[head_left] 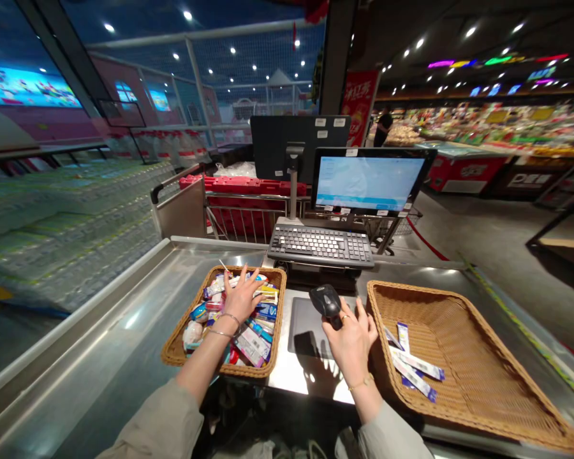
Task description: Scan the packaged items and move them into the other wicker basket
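Note:
My left hand (pixel 242 294) is over a wicker basket (pixel 281 280) packed with small wrapped goods. Its fingers are spread on or just above the packets, and I see nothing gripped in them. A long white and purple packet (pixel 252 344) lies near the wrist. In my right hand (pixel 351 341) is a black barcode scanner (pixel 324 301), its head tilted up and away from me over the counter; part of its handle is hidden by the fingers. On the right, a larger wicker basket (pixel 483 357) holds several slim white and blue packets (pixel 418 363).
Beyond the hands stand a black keyboard (pixel 321 245), a lit screen (pixel 369 182) and a second monitor (pixel 299 146) seen from behind. A metal counter (pixel 138 331) runs left under the baskets. Shopping carts (pixel 249 210) stand behind it.

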A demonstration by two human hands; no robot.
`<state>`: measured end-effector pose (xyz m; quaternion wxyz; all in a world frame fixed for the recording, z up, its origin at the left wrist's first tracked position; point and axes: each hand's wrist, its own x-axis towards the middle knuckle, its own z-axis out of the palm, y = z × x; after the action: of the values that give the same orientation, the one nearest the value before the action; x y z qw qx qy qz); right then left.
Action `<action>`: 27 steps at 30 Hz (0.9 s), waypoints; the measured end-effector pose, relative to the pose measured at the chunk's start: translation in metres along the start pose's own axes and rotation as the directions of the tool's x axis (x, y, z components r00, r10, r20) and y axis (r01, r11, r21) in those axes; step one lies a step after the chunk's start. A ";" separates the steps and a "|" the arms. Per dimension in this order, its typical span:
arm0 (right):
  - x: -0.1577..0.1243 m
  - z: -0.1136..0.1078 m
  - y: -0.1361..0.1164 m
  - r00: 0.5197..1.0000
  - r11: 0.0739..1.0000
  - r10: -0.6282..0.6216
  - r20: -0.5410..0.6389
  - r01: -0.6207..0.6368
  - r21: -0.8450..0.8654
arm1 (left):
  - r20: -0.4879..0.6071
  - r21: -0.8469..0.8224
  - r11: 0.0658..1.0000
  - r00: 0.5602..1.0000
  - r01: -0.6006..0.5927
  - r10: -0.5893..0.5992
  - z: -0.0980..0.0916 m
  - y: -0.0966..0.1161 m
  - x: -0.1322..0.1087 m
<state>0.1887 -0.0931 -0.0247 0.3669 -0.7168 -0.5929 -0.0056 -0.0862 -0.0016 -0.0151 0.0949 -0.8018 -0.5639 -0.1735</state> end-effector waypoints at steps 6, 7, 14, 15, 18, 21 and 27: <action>0.000 0.003 -0.014 1.000 1.000 -0.026 0.001 0.026 0.006 | 0.032 0.058 0.995 0.996 0.087 -0.089 -0.011 -0.031 -0.010; 0.000 0.004 -0.015 1.000 1.000 -0.027 0.003 0.027 0.008 | 0.035 0.065 0.993 0.994 0.100 -0.102 -0.012 -0.036 -0.013; 0.000 0.011 -0.026 0.998 0.997 -0.064 0.007 0.063 0.033 | 0.072 0.092 0.979 0.979 0.184 -0.191 -0.020 -0.068 -0.033; 0.000 0.012 -0.027 0.998 0.997 -0.065 0.010 0.065 0.038 | 0.081 0.096 0.977 0.977 0.191 -0.199 -0.021 -0.072 -0.036; 0.001 0.016 -0.030 0.997 0.997 -0.069 0.027 0.067 0.047 | 0.114 0.103 0.975 0.972 0.195 -0.206 -0.023 -0.086 -0.042; 0.002 0.019 -0.031 0.996 0.997 -0.072 0.048 0.070 0.040 | 0.150 0.107 0.974 0.966 0.197 -0.212 -0.025 -0.095 -0.045; 0.003 0.021 -0.034 0.994 0.996 -0.092 0.061 0.090 0.026 | 0.237 0.108 0.978 0.950 0.179 -0.201 -0.024 -0.105 -0.051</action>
<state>0.1513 -0.0789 -0.0206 0.3560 -0.6846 -0.6360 0.0066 -0.2039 -0.0182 -0.0176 0.0410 -0.7543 -0.6528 -0.0565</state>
